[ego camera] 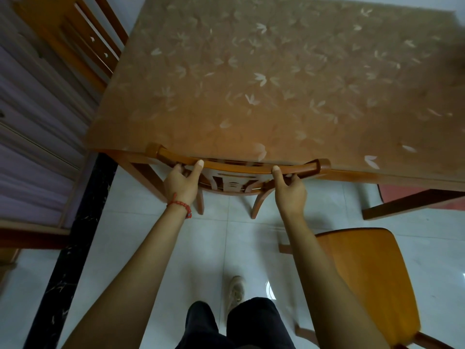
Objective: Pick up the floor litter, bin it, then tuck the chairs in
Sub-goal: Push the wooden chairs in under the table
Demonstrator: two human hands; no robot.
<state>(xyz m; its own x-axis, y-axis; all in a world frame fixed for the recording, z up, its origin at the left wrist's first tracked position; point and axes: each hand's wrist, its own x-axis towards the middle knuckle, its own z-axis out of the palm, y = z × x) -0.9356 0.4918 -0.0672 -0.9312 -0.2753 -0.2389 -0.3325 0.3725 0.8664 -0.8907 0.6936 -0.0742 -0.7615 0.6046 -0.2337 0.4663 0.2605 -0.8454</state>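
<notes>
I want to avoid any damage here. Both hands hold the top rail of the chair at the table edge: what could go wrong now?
1. The left hand and right hand curl their fingers over the chair's top rail, which meets the table edge; a further push may pinch them.
2. The second chair stands close behind the right arm; stepping back could bump it.

Red bead bracelet, black trousers, seemingly beige shoe.
</notes>
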